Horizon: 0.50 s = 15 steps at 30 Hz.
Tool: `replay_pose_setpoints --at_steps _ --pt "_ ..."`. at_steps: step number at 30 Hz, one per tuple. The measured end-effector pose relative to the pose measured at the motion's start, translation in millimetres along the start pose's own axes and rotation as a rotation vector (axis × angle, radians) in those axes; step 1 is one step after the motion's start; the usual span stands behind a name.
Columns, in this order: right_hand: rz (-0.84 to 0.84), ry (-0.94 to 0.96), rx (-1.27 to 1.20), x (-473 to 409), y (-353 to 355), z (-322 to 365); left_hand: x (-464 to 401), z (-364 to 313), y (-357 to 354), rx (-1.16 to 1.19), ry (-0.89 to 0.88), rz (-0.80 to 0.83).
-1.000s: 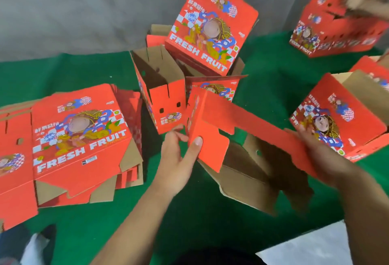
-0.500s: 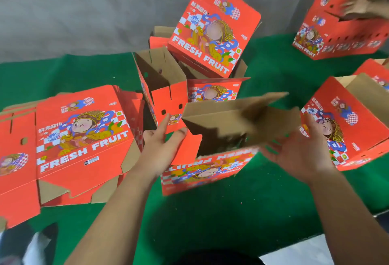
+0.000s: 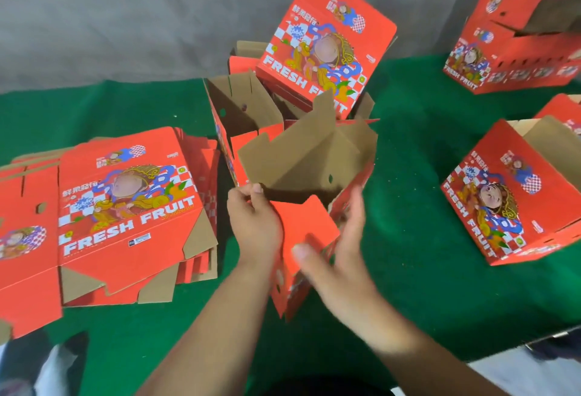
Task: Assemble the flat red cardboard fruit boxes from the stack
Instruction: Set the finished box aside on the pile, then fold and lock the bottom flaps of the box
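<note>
Green cloth covers the table, where the left hand (image 3: pixel 256 222) pinches the half-opened box's (image 3: pixel 308 175) near edge, steadying it at centre, beside the flat stack (image 3: pixel 125 213), while the right hand (image 3: pixel 341 257), fingers extended, presses a red flap (image 3: pixel 309 225) inward.

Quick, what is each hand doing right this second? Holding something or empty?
Left hand: fingers pinch the edge of the half-opened red fruit box.
Right hand: fingers straight, open, pressed flat against that box's side.
</note>
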State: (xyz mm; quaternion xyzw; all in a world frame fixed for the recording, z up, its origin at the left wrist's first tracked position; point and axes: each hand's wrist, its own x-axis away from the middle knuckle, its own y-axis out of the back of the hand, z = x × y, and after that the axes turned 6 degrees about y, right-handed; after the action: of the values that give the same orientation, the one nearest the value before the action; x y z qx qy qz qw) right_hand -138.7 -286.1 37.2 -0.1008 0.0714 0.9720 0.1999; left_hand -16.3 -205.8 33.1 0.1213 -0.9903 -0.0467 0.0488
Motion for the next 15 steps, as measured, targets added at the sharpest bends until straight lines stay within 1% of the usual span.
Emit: replay_pose_setpoints --at_steps 1,2,4,6,8,11,12,13,14,15 --pt "0.024 0.002 0.001 6.2 -7.0 -1.6 5.9 -0.3 -4.9 0.018 -0.008 -0.044" --pt "-0.001 0.026 -0.004 7.9 -7.1 -4.5 11.4 -0.8 -8.1 0.033 -0.007 -0.059" --pt "-0.152 0.074 0.055 -0.9 8.5 -4.1 23.3 -1.2 -10.4 0.051 -0.032 -0.020" --pt "-0.338 0.073 0.165 -15.9 38.8 -4.3 39.7 0.5 -7.7 0.044 -0.154 0.047" --pt "-0.460 0.069 0.184 -28.7 67.3 -7.5 63.5 2.2 -2.6 0.030 -0.336 0.172" --pt "-0.569 0.075 0.104 -41.1 90.4 -15.2 90.5 6.5 3.5 -0.024 -0.662 0.472" --pt "-0.608 0.078 0.102 -44.7 95.9 -16.9 90.6 7.2 6.5 -0.035 -0.756 0.544" --pt "-0.629 0.089 0.113 -48.2 100.9 -18.7 84.7 7.3 10.7 -0.028 -0.818 0.552" --pt "-0.633 0.098 0.116 -51.2 106.3 -19.6 74.5 6.6 15.4 -0.006 -0.838 0.496" --pt "-0.632 0.106 0.107 -53.4 111.9 -19.5 61.2 4.4 19.7 0.022 -0.787 0.402"
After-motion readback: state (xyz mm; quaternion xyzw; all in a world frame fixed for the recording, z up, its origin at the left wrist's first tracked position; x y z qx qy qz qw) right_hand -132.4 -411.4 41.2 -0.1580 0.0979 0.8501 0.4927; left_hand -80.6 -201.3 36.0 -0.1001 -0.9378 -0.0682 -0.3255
